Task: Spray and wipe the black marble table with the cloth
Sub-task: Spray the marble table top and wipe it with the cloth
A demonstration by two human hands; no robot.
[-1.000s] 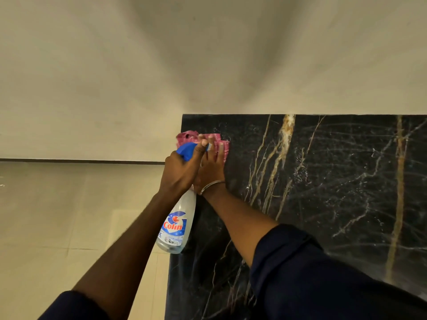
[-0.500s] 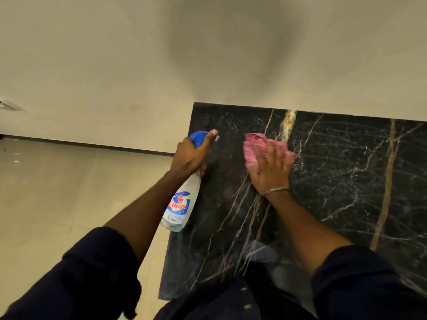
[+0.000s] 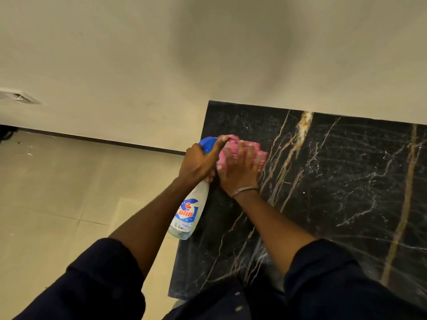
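Two hands: left hand (image 3: 196, 163) grips a clear blue-capped spray bottle (image 3: 187, 215); right hand (image 3: 238, 173), fingers straight, presses a pink cloth (image 3: 260, 154) onto the black marble table (image 3: 342, 185).

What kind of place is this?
Likely an indoor room, maybe in a home or office: a black marble table stands against a plain wall, with a tiled floor beside it.
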